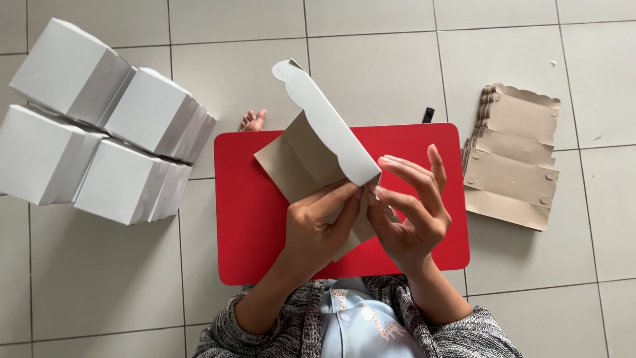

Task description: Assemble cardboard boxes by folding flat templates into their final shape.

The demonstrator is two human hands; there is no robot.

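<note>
A flat cardboard box blank (311,142), white on one face and brown on the other, is held up over a red board (245,219). My left hand (318,229) grips its lower edge from below. My right hand (411,205) pinches the same edge with thumb and forefinger, the other fingers spread. One white flap with a wavy end sticks up and away from me.
Folded white boxes (99,126) are stacked in rows on the tiled floor at the left. A pile of flat brown blanks (513,159) lies right of the red board. A bare foot (253,120) shows beyond the board. A small black object (428,115) lies at the board's far edge.
</note>
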